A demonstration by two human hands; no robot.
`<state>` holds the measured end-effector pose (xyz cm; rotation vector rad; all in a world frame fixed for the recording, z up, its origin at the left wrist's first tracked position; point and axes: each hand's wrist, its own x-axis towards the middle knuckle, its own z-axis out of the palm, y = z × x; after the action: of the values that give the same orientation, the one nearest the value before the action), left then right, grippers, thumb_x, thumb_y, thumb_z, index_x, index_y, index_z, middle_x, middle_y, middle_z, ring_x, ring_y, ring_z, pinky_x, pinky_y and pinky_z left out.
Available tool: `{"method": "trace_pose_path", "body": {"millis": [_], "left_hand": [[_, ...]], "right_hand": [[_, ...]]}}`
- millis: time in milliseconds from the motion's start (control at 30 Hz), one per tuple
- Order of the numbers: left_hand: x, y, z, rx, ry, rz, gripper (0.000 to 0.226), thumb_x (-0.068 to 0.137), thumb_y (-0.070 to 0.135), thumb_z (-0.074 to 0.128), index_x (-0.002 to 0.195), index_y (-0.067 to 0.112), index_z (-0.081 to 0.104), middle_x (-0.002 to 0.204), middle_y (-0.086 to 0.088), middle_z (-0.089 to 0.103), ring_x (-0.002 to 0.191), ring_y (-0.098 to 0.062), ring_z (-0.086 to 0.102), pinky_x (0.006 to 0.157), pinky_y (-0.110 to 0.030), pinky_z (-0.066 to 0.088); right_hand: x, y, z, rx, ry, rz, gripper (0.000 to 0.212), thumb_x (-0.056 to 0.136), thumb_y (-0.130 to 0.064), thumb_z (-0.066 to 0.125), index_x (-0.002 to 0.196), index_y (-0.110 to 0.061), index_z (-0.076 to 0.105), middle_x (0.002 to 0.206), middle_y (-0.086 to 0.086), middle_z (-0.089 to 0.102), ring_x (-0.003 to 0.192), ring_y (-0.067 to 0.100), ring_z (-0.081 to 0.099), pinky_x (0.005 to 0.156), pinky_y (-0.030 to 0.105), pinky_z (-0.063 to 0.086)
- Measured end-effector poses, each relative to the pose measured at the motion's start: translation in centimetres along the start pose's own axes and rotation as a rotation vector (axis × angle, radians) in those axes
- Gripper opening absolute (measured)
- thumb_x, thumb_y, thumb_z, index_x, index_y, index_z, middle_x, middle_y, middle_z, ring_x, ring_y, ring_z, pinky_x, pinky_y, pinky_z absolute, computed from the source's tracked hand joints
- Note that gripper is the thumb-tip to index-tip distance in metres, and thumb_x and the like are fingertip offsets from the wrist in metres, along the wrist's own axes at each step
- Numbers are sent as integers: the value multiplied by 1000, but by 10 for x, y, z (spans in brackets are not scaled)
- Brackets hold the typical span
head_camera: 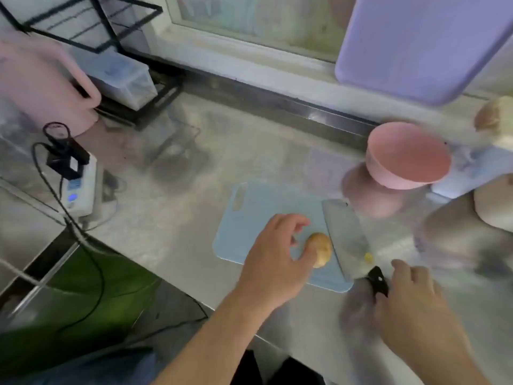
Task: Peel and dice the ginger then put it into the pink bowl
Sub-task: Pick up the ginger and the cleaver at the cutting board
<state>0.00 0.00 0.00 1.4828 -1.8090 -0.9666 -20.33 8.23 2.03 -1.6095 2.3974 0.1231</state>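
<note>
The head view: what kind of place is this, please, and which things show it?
Most likely a home kitchen counter. A blue cutting board lies on a steel countertop, with a piece of ginger and a cleaver on it, and a pink bowl stands nearby below a window.

Steel counter [194,218] under a bright window [249,20].

A tan, unpeeled ginger [322,250] lump lies on the pale blue cutting board [249,218]. The pink bowl [406,159] stands upright beyond the board's far right corner.
</note>
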Motion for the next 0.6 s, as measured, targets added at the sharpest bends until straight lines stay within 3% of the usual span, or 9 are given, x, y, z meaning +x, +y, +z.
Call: {"method": "trace_pose_path", "body": {"millis": [133,200,267,367,467,533,600], "left_hand": [[9,-22,38,155,-103,148,41,90,56,64,128,44,53,120,20,45,106,-4,56,86,-32,55],[8,-36,47,150,-45,189,40,89,59,65,126,45,53,118,19,45,99,-4,57,82,-32,56],[6,-48,51,131,14,228,39,88,60,66,123,45,53,116,20,46,95,-4,57,80,-28,55],[10,-59,56,77,66,252,37,86,63,65,116,44,55,112,21,52,92,-4,58,79,-22,50],[14,-68,60,52,104,285,35,86,61,68,112,42,57,108,19,58,88,-5,57,79,-22,48],[12,-70,61,20,117,296,33,86,57,69,115,44,59,106,15,59,83,-6,56,77,-24,46],[9,-71,57,-25,137,295,31,87,52,71,116,44,63,105,13,59,80,-4,57,75,-21,44]], "right_hand": [[21,1,20,-26,-37,-52,26,82,-43,37,102,-27,39,96,-2,40,102,30,55,73,41,47],[30,5,29,14,-8,-59,17,83,-39,47,96,-31,39,90,-8,46,87,27,56,71,40,49],[40,13,34,55,-7,-19,23,75,-40,63,89,-37,45,82,-15,54,76,20,57,69,38,52],[54,24,35,343,0,-21,24,61,-43,66,83,-40,59,64,-2,65,57,24,61,61,35,54],[58,29,33,808,-144,-98,14,72,-15,60,84,-20,64,60,28,57,37,25,43,45,30,42],[45,31,35,988,-140,-148,16,82,1,56,87,-12,64,61,23,51,38,21,34,43,22,34],[30,24,38,1106,-129,-178,10,91,-4,54,83,-8,58,59,18,43,38,19,30,40,20,25]]}}
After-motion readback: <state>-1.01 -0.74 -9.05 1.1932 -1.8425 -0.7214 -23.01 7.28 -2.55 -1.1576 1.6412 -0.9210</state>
